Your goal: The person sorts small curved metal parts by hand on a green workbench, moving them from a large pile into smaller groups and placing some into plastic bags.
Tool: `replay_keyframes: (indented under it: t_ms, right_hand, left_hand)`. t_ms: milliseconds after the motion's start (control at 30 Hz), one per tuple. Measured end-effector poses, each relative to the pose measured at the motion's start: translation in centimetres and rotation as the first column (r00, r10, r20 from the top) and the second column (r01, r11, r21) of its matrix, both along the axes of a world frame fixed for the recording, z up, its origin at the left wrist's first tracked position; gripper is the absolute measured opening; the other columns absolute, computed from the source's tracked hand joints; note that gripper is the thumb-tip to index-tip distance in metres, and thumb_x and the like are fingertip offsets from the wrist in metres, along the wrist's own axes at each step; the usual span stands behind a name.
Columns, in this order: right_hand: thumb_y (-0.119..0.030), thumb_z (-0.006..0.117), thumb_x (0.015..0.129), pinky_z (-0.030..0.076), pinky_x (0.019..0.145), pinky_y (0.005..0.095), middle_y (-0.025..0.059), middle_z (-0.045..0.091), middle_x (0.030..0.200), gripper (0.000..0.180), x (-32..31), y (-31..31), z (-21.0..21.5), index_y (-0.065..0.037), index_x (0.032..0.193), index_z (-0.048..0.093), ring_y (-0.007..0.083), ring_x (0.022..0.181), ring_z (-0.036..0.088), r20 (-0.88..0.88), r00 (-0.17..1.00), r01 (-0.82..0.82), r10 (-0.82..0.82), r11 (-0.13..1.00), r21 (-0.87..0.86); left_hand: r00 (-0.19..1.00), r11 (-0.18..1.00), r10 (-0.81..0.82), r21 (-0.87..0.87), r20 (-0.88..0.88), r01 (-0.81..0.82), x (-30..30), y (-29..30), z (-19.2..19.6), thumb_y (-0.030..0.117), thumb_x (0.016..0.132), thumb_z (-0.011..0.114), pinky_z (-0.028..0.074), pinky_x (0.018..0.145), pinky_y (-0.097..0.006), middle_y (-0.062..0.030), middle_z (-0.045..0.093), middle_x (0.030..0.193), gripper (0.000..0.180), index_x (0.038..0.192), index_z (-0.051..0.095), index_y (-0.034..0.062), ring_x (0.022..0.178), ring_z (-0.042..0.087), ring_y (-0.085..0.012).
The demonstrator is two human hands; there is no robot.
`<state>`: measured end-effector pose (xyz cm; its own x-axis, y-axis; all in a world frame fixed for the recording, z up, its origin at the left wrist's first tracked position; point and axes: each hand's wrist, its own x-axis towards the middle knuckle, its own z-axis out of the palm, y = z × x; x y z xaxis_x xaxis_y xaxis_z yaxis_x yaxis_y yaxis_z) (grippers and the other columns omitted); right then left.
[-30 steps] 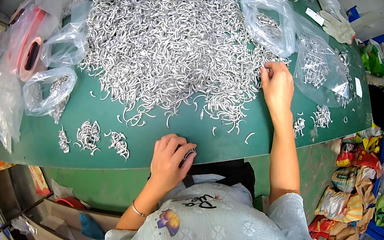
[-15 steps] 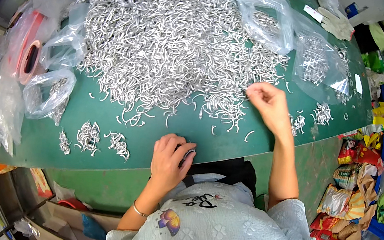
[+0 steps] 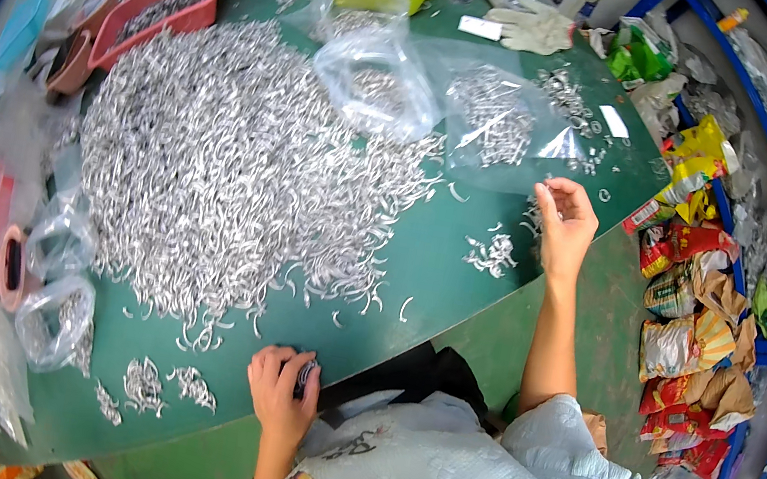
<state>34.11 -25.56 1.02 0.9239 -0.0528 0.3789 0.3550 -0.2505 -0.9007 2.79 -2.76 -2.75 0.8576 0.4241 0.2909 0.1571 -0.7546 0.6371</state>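
- Head view: I see my left hand (image 3: 280,393) resting at the near edge of the green table (image 3: 457,282), fingers curled round a small dark object (image 3: 305,376) that I cannot make out clearly.
- My right hand (image 3: 563,227) is raised above the table's right side, palm up, fingers loosely bent; whether it holds a piece I cannot tell.
- A big heap of silver metal hooks (image 3: 234,164) fills the table's middle, with small clusters (image 3: 493,254) just beside my right hand and clear plastic bags (image 3: 379,87) beyond.

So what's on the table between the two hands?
In the head view, mostly bare green table lies between the left hand and right hand, with a few stray metal hooks and one small cluster of hooks.
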Motion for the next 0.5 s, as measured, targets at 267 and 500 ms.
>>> replay_keyframes:
  t_ms: [267, 500]
  right_hand:
    - [-0.012, 0.080, 0.079, 0.043, 0.058, 0.0250, 0.0017, 0.063, 0.072, 0.018, 9.0, -10.0, -3.7, 0.000, 0.086, 0.069, 0.0078, 0.061, 0.050, 0.137, 0.933, 0.359, -0.333, 0.887, -0.290]
    - [-0.016, 0.081, 0.075, 0.050, 0.064, 0.0335, 0.0077, 0.069, 0.072, 0.018, 17.0, -12.0, -3.9, -0.002, 0.083, 0.071, 0.0200, 0.066, 0.066, 0.137, 0.927, 0.375, -0.349, 0.845, -0.382]
  left_hand:
    - [1.000, 0.999, -0.009, 0.041, 0.022, 0.008, 0.1, -0.1, 0.0, -0.001, 0.070, 0.073, 0.043, 0.084, -0.043, -0.0124, 0.055, 0.094, 0.025, 0.094, 0.066, 0.0038, 0.092, 0.053, -0.0339]
    - [1.000, 1.000, 0.005, 0.030, 0.021, -0.005, -0.1, -0.1, -0.6, 0.003, 0.072, 0.075, 0.041, 0.087, -0.045, -0.0112, 0.056, 0.092, 0.024, 0.094, 0.068, 0.0055, 0.094, 0.053, -0.0336]
